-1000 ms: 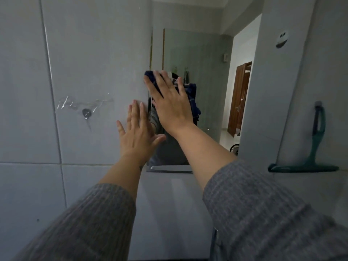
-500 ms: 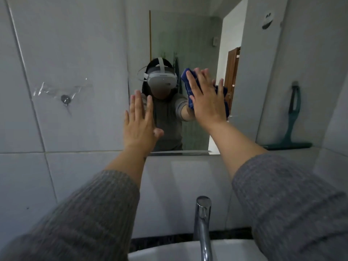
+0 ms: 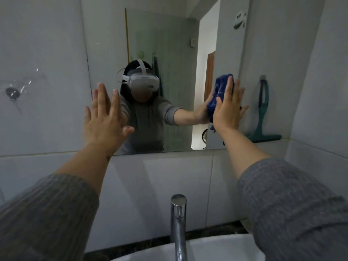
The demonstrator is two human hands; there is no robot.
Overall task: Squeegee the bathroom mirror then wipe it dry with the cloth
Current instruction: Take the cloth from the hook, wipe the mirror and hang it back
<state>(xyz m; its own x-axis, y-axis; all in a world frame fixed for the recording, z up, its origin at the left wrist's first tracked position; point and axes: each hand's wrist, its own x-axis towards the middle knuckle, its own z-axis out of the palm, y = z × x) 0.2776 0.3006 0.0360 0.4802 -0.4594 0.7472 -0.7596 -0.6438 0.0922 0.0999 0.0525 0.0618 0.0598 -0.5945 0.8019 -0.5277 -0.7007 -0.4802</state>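
Note:
The mirror (image 3: 169, 44) hangs on the tiled wall ahead and reflects a person in a grey top wearing a headset. My right hand (image 3: 228, 110) presses a dark blue cloth (image 3: 220, 89) flat against the glass near the mirror's right edge. The cloth shows above and to the left of my fingers. My left hand (image 3: 103, 117) lies flat with fingers spread at the mirror's left edge and holds nothing. A green squeegee (image 3: 262, 117) stands on the tile ledge to the right of the mirror, blade down, leaning on the wall, apart from both hands.
A chrome faucet (image 3: 178, 223) rises from the white sink (image 3: 216, 249) directly below. A small round hook (image 3: 12, 93) sticks to the left wall tile. A side wall closes in at the right, behind the squeegee.
My right hand has swept the cloth rightward across the mirror, from its left part to its right edge. My left hand stays flat at the left edge. The view has tilted down to the faucet and sink.

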